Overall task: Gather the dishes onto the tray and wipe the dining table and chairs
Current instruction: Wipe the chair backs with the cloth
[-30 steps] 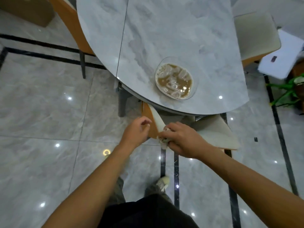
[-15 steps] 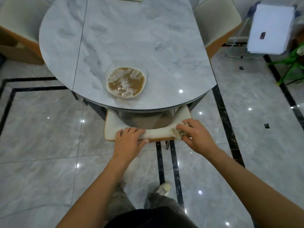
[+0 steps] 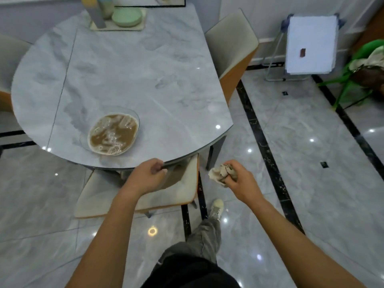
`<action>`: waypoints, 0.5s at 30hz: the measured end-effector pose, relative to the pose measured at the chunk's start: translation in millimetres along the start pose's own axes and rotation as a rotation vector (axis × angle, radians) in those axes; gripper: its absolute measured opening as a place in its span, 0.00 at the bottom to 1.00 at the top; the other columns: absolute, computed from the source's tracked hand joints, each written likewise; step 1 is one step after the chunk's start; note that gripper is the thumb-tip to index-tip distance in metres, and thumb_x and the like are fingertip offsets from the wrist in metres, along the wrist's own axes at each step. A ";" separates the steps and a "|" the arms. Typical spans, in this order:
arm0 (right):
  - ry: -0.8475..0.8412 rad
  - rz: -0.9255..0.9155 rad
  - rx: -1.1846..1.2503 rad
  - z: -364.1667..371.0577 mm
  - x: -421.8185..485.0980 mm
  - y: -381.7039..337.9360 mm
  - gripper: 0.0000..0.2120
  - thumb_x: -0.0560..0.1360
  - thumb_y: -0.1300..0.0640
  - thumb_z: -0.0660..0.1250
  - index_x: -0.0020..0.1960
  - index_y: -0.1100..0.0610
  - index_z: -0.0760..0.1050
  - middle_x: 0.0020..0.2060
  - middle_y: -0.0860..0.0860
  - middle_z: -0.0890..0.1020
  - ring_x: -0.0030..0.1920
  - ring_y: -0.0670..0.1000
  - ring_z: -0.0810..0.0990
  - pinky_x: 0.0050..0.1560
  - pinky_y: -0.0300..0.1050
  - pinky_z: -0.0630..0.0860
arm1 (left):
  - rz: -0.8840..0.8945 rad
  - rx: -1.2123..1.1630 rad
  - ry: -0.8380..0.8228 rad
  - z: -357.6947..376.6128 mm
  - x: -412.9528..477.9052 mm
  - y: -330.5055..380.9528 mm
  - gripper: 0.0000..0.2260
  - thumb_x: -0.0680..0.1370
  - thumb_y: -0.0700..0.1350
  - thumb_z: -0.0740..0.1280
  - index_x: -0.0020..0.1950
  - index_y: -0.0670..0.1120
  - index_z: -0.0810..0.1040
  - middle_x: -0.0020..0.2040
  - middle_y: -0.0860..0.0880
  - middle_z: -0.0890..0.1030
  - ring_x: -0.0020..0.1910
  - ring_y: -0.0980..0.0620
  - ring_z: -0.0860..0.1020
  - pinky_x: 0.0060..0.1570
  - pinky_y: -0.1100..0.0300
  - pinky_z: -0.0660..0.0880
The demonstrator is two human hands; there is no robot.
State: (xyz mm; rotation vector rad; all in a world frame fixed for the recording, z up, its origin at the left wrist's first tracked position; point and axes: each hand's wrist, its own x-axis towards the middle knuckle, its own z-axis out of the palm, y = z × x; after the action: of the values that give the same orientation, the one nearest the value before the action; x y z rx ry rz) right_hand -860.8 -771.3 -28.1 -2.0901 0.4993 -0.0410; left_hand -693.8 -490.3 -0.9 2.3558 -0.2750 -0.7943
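A glass bowl (image 3: 113, 134) of brown foamy liquid stands on the grey marble table (image 3: 149, 71) near its front edge. At the table's far end a cream tray (image 3: 139, 28) holds stacked green plates (image 3: 126, 16) and a cup. A cream and orange chair (image 3: 104, 196) is tucked under the front edge. My left hand (image 3: 148, 173) curls its fingers round the top of that chair's back, right at the table's rim. My right hand (image 3: 236, 179) grips a crumpled beige cloth (image 3: 220, 173) in the air to the right of the chair, clear of the table.
Another cream chair (image 3: 232, 42) stands at the table's right side, and a third (image 3: 8, 59) at the left. A white panel on a metal stand (image 3: 309, 42) and a green chair (image 3: 361, 65) with bags are at the back right. My leg and shoe (image 3: 216, 206) are on the glossy tile floor.
My right hand has lifted the cloth off the chair back and moved right. My left hand has shifted from lying flat on the back to gripping it. The view has swung left and pulled back.
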 end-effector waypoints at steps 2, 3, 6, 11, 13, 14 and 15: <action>0.000 0.044 0.063 -22.8 18.4 8.0 0.12 0.77 0.65 0.71 0.55 0.53 0.77 0.45 0.44 0.83 0.44 0.36 0.82 0.40 0.29 0.75 | 0.044 -0.079 -0.014 19.1 19.3 32.4 0.09 0.81 0.53 0.69 0.61 0.56 0.80 0.57 0.56 0.82 0.56 0.56 0.81 0.54 0.59 0.75; 0.005 0.048 0.079 -42.1 36.0 14.4 0.13 0.76 0.65 0.72 0.56 0.51 0.76 0.46 0.45 0.83 0.45 0.37 0.82 0.40 0.30 0.76 | 0.052 -0.145 -0.017 31.9 36.2 53.9 0.07 0.82 0.52 0.69 0.60 0.58 0.81 0.56 0.56 0.82 0.55 0.57 0.81 0.52 0.61 0.75; 0.015 0.083 0.120 -91.0 79.8 30.9 0.14 0.75 0.63 0.74 0.56 0.49 0.76 0.47 0.47 0.83 0.45 0.44 0.84 0.42 0.40 0.82 | 0.040 -0.322 -0.010 66.6 73.6 104.1 0.06 0.83 0.50 0.68 0.57 0.58 0.83 0.55 0.53 0.83 0.54 0.54 0.82 0.51 0.58 0.78; 0.097 0.185 0.200 -186.1 149.9 44.8 0.10 0.74 0.67 0.72 0.52 0.54 0.80 0.45 0.55 0.83 0.44 0.51 0.84 0.46 0.56 0.86 | 0.025 -0.453 -0.025 107.3 135.4 199.7 0.07 0.85 0.48 0.65 0.57 0.49 0.83 0.52 0.48 0.86 0.51 0.51 0.85 0.58 0.49 0.80; 0.118 0.209 0.227 -213.7 171.6 48.7 0.10 0.74 0.65 0.73 0.51 0.52 0.81 0.45 0.55 0.84 0.46 0.55 0.85 0.46 0.55 0.86 | 0.008 -0.482 -0.043 110.8 152.9 229.9 0.10 0.86 0.49 0.63 0.57 0.49 0.82 0.53 0.47 0.86 0.50 0.52 0.85 0.54 0.55 0.80; 0.121 0.221 0.246 -229.8 184.8 52.8 0.10 0.74 0.64 0.74 0.51 0.53 0.81 0.45 0.55 0.84 0.45 0.53 0.85 0.43 0.51 0.85 | -0.003 -0.493 -0.044 112.0 164.7 247.3 0.10 0.86 0.50 0.62 0.57 0.49 0.83 0.53 0.47 0.86 0.49 0.53 0.85 0.53 0.57 0.80; 0.111 0.232 0.265 -240.0 193.1 53.5 0.09 0.75 0.64 0.74 0.52 0.54 0.81 0.45 0.55 0.84 0.43 0.50 0.85 0.39 0.45 0.84 | -0.015 -0.505 -0.037 112.0 172.3 258.6 0.11 0.86 0.50 0.62 0.56 0.48 0.83 0.53 0.47 0.86 0.49 0.52 0.85 0.53 0.57 0.79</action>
State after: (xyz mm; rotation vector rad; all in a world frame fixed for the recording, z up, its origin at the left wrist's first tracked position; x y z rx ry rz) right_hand -755.4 -1060.5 27.0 -1.7681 0.7586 -0.0836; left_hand -623.5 -812.8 9.9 1.8720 -0.0593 -0.8063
